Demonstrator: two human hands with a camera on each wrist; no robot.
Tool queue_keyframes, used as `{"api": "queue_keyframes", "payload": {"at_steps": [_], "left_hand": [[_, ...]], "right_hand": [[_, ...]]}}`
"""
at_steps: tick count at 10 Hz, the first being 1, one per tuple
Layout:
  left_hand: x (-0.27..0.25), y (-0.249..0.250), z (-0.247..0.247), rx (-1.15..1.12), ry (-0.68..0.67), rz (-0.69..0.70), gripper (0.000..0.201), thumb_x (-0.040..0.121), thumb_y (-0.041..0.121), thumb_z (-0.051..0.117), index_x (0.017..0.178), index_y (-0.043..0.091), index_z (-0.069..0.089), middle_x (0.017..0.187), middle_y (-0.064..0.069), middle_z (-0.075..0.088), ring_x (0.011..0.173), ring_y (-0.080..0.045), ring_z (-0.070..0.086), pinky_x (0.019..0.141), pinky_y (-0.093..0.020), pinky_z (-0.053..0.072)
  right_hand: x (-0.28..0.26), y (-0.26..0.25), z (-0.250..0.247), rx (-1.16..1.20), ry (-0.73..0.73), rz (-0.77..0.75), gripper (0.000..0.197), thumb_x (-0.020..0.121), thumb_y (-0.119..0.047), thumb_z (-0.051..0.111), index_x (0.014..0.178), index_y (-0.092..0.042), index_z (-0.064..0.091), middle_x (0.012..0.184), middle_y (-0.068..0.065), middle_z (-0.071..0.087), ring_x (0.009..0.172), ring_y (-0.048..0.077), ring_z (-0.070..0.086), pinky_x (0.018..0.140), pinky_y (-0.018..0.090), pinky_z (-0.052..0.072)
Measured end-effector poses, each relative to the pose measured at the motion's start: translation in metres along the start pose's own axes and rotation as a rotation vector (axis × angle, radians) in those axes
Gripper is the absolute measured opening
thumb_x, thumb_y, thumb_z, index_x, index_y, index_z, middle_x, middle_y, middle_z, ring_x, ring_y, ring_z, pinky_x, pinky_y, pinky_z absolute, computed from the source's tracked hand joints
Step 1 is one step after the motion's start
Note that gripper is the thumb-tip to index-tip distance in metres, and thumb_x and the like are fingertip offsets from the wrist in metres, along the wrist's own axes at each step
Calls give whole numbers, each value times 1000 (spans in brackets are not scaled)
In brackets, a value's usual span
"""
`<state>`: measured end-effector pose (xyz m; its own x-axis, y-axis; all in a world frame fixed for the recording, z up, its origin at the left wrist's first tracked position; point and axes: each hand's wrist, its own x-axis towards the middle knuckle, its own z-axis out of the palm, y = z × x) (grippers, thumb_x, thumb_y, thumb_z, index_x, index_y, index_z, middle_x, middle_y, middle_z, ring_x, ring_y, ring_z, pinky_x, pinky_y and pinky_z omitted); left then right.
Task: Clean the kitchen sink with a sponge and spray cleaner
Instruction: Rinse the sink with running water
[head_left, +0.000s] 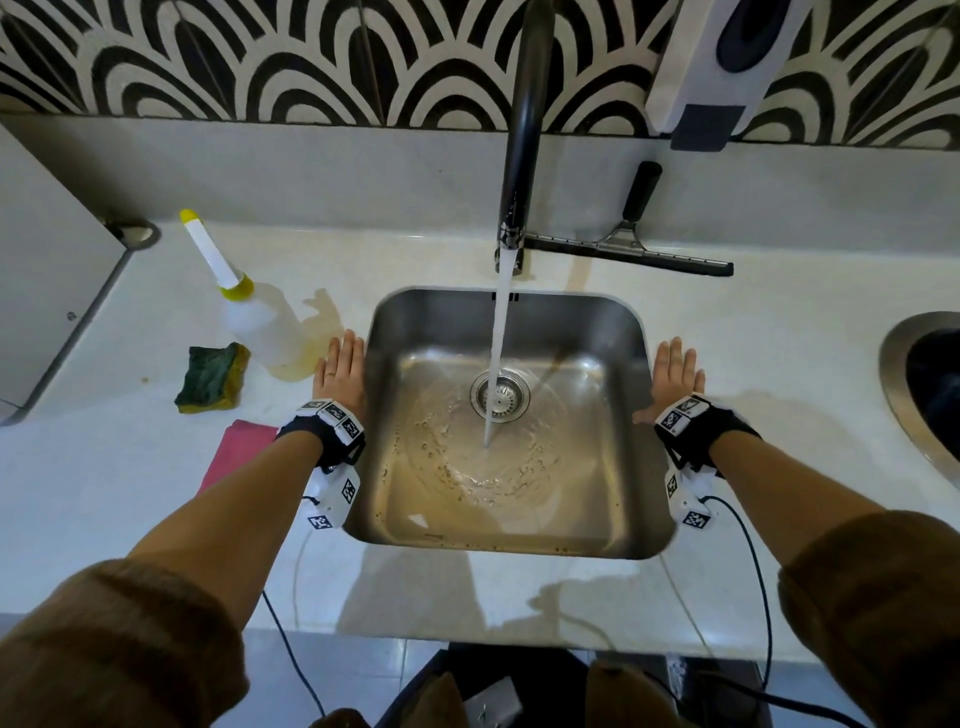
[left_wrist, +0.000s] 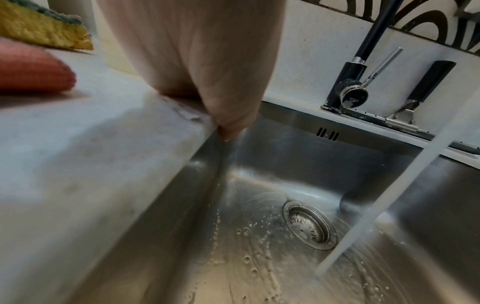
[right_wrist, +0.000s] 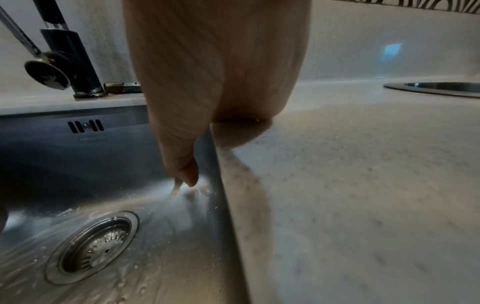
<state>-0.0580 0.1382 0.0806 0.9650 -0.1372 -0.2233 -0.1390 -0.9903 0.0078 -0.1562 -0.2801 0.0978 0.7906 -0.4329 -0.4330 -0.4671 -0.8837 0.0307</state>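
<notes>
The steel sink (head_left: 631, 467) (left_wrist: 298, 148) (right_wrist: 52, 148) sits in a white counter, with water running from the black tap (head_left: 522, 156) onto its murky, bubbly floor near the drain (head_left: 500, 397). My left hand (head_left: 340, 371) (left_wrist: 202, 61) lies flat on the counter at the sink's left rim, holding nothing. My right hand (head_left: 675, 371) (right_wrist: 215, 72) lies flat at the right rim, its thumb hanging over the edge. The green-and-yellow sponge (head_left: 213, 376) (left_wrist: 44, 28) and the clear cleaner bottle (head_left: 260, 322) with a yellow-tipped nozzle lie left of my left hand.
A pink cloth (head_left: 236, 452) (left_wrist: 33, 67) lies under my left forearm. A squeegee (head_left: 634, 244) rests behind the sink. A second round basin (head_left: 893, 374) is at the far right. A wall dispenser (head_left: 727, 67) hangs above. A yellowish puddle surrounds the bottle.
</notes>
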Motion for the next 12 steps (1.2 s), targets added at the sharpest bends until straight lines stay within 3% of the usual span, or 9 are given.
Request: {"api": "queue_keyframes", "payload": {"at_steps": [12], "left_hand": [[-2,1,-3,-14,-27,0,75,94,1,39,150,9,-10,158,-6,-17,147,-24,-12,120,-39,0]], "right_hand": [[7,4,6,8,20,-14,121,75,-36,75,146,-4,-18,155,14,-23,144,35,-16,118,47,0]]}}
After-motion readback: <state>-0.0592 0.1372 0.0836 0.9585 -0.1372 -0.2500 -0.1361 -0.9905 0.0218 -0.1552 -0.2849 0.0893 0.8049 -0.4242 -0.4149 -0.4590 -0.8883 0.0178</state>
